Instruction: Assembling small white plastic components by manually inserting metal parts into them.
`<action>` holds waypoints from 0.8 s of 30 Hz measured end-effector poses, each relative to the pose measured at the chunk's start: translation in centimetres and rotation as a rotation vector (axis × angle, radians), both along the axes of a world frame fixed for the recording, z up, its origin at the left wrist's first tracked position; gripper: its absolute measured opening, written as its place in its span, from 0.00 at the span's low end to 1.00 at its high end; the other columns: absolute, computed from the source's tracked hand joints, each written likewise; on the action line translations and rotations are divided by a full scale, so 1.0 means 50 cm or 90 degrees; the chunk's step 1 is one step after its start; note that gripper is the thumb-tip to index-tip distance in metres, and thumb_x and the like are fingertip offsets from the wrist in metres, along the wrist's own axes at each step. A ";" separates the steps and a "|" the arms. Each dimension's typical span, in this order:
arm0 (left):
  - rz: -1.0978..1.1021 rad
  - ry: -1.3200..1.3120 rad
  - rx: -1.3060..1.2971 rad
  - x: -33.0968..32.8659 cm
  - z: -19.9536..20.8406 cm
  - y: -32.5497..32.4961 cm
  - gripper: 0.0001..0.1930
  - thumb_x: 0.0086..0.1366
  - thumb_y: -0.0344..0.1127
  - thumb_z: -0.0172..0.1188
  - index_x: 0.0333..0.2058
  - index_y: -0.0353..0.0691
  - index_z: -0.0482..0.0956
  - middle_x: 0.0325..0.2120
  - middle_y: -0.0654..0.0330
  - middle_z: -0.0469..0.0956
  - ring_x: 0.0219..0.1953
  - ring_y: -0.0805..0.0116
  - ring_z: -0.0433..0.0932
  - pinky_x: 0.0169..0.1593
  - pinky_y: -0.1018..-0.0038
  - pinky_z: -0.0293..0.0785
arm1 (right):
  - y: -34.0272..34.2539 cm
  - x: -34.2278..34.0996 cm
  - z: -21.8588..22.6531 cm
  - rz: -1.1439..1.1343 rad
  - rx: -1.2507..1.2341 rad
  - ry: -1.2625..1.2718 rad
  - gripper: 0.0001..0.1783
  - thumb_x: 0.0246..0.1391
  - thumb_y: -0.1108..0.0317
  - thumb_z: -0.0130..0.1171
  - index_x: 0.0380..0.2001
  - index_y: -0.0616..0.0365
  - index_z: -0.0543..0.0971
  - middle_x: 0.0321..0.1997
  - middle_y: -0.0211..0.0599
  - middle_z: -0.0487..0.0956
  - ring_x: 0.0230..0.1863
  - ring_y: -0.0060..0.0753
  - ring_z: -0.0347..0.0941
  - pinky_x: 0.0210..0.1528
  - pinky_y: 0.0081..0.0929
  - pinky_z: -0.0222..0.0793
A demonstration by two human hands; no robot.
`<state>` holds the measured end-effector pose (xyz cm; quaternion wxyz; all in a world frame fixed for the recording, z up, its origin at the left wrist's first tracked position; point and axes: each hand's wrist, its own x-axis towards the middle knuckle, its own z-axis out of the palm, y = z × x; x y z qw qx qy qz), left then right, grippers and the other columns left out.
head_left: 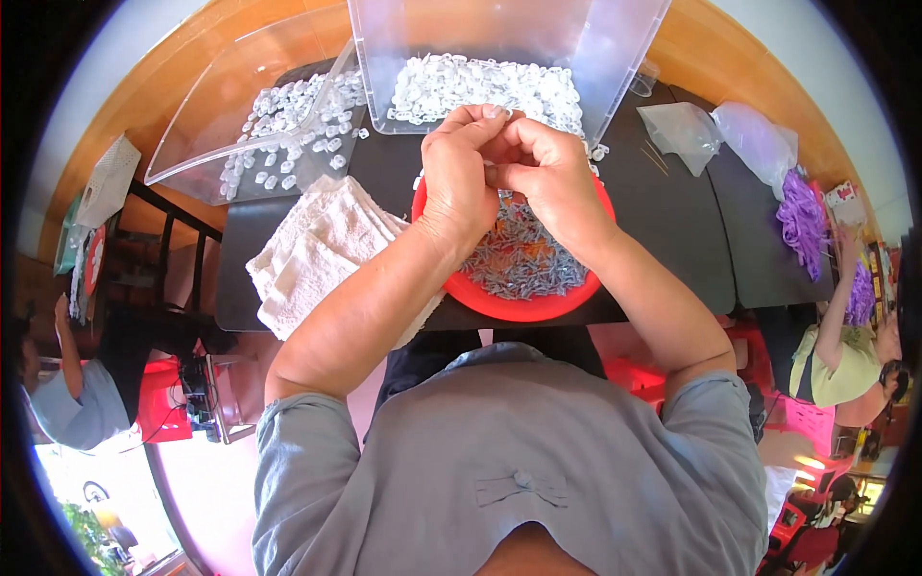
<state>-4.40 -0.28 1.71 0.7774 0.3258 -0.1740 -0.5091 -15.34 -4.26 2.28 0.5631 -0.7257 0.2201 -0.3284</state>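
My left hand (pixel 455 173) and my right hand (pixel 549 175) meet above the far half of a red basin (pixel 509 305). At the left fingertips a small whitish plastic piece (pixel 505 112) is pinched. The right fingers are closed right beside it; whatever they grip is hidden behind them. Many small grey slender pieces (pixel 528 264), with a few orange bits among them, lie in the basin. Just beyond my hands stands a clear plastic bin (pixel 509 29), tipped open toward me, with a heap of small white plastic pieces (pixel 447 84) inside.
A second clear bin (pixel 192 158) lies at the left with loose white pieces (pixel 288 144). A folded cream towel (pixel 322 245) rests left of the basin. Plastic bags (pixel 754 134), thin sticks (pixel 655 158) and purple strands (pixel 802 216) are to the right. Other people sit at both sides.
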 end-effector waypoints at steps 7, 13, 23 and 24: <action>0.005 -0.010 0.009 0.003 -0.016 -0.001 0.06 0.66 0.30 0.53 0.35 0.34 0.74 0.34 0.53 0.79 0.35 0.64 0.78 0.41 0.70 0.74 | 0.007 0.001 -0.020 -0.015 -0.035 0.016 0.06 0.52 0.82 0.56 0.35 0.67 0.77 0.35 0.32 0.78 0.38 0.21 0.74 0.44 0.21 0.72; 0.080 -0.086 -0.016 0.008 -0.020 -0.009 0.04 0.59 0.27 0.55 0.30 0.31 0.75 0.26 0.55 0.77 0.29 0.67 0.77 0.38 0.73 0.74 | -0.037 -0.030 0.018 -0.075 0.043 -0.026 0.05 0.54 0.74 0.59 0.35 0.63 0.78 0.30 0.29 0.78 0.30 0.16 0.72 0.32 0.15 0.64; 0.033 -0.222 0.018 -0.002 -0.021 -0.003 0.06 0.60 0.29 0.57 0.31 0.30 0.76 0.22 0.57 0.78 0.25 0.70 0.77 0.33 0.75 0.73 | -0.074 -0.049 0.018 -0.119 0.094 -0.084 0.09 0.55 0.74 0.58 0.39 0.61 0.80 0.31 0.29 0.80 0.29 0.17 0.72 0.31 0.14 0.62; 0.028 -0.220 0.021 -0.002 -0.020 -0.002 0.06 0.60 0.29 0.57 0.31 0.30 0.76 0.22 0.57 0.78 0.25 0.70 0.77 0.32 0.76 0.73 | -0.076 -0.052 0.019 -0.129 0.010 -0.039 0.08 0.55 0.75 0.57 0.39 0.61 0.80 0.32 0.28 0.80 0.30 0.17 0.73 0.33 0.15 0.64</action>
